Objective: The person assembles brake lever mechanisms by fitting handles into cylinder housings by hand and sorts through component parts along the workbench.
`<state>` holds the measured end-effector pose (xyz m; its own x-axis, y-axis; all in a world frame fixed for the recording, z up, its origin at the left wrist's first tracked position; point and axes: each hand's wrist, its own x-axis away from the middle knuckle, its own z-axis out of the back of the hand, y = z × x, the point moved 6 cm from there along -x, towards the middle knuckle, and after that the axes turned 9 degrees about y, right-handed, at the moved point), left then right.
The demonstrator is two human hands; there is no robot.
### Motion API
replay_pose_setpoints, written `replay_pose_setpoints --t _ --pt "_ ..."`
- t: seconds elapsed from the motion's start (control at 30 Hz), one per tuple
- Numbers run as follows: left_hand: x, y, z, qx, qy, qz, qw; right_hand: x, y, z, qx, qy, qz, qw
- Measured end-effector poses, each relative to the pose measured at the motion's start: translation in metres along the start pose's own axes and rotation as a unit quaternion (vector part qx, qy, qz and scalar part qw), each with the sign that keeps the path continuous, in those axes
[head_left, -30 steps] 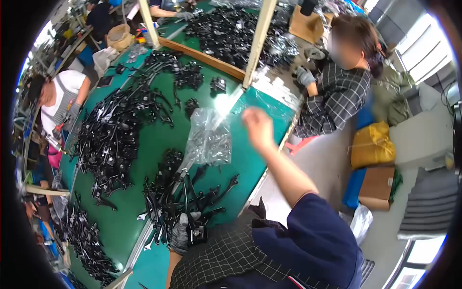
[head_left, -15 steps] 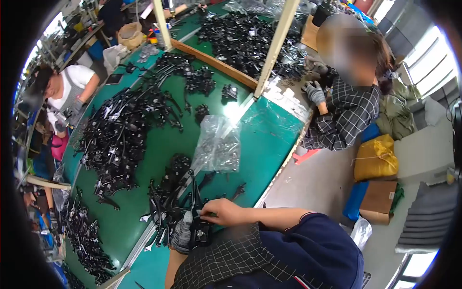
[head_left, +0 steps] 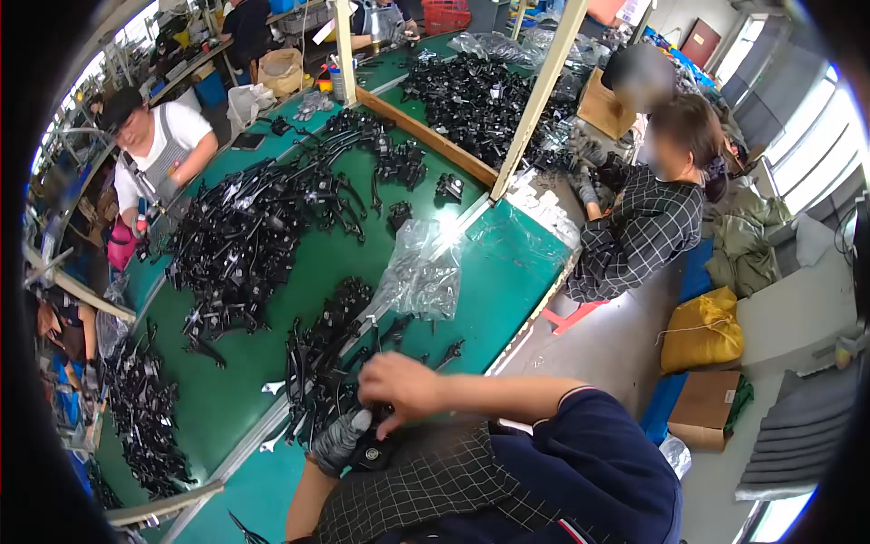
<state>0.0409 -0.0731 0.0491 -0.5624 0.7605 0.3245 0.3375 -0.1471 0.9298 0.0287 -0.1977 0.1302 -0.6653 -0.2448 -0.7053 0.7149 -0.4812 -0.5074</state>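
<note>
My left hand (head_left: 341,442), in a grey glove, is wrapped around a black brake lever assembly (head_left: 372,456) close to my apron. Only its block-like end with a round metal fitting shows. Above it, my bare right hand (head_left: 399,385) is curled, its thumb pointing down toward the part. What its fingers hold is hidden beneath them. Just beyond both hands lies a small heap of black levers (head_left: 322,340), some with silver ends. A clear plastic bag (head_left: 421,276) with small parts inside rests further up the table.
A large pile of black levers (head_left: 245,227) covers the green table (head_left: 263,354), with another pile (head_left: 140,417) at left. A wooden divider (head_left: 426,136) and upright posts cross it. Co-workers sit at left and right. Pointed black-handled scissors or pliers (head_left: 243,529) lie near my left elbow.
My right hand has moved slightly up and left, over the lever, and now covers most of it. My left hand has tilted around the part. The view has shifted slightly.
</note>
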Motion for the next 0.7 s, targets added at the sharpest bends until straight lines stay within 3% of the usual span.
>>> replay_pose_setpoints --t 0.03,0.1,0.17,0.23,0.27,0.37,0.47,0.53,0.6,0.67,0.7 --pt "0.001 0.009 -0.005 -0.042 -0.019 -0.018 0.999 0.002 0.000 0.002 -0.007 -0.006 -0.002 1.000" --pt "0.004 0.025 -0.012 -0.121 -0.041 -0.042 0.991 0.033 0.014 -0.028 0.066 -0.337 -0.115 0.932" --pt "0.016 0.010 -0.013 0.092 -0.055 0.142 0.984 0.033 0.006 -0.018 0.060 -0.410 -0.186 0.891" --pt "0.020 -0.011 0.005 0.160 -0.090 0.089 0.979 0.037 0.009 -0.012 0.095 -0.366 -0.199 0.904" --pt "0.032 -0.023 0.007 0.169 -0.065 0.091 0.979 0.046 0.007 -0.018 0.076 -0.378 -0.185 0.904" --pt "0.032 -0.040 0.001 0.141 0.013 0.076 0.987 0.072 0.020 -0.032 0.106 -0.375 -0.251 0.886" --pt "0.020 -0.045 0.010 0.198 0.052 0.064 0.977 0.079 0.034 -0.045 0.115 -0.351 -0.334 0.867" --pt "0.014 -0.045 0.022 0.227 0.072 0.063 0.969 0.075 0.048 -0.056 0.086 -0.344 -0.332 0.874" --pt "0.008 -0.043 0.050 0.158 0.089 0.082 0.980 0.065 0.067 -0.068 0.035 -0.319 -0.328 0.889" --pt "-0.004 -0.032 0.092 0.125 0.116 0.056 0.984 0.041 0.101 -0.061 0.028 -0.077 -0.191 0.978" --pt "-0.011 -0.024 0.121 0.130 0.138 0.019 0.982 0.047 0.135 -0.059 0.070 -0.058 -0.276 0.957"
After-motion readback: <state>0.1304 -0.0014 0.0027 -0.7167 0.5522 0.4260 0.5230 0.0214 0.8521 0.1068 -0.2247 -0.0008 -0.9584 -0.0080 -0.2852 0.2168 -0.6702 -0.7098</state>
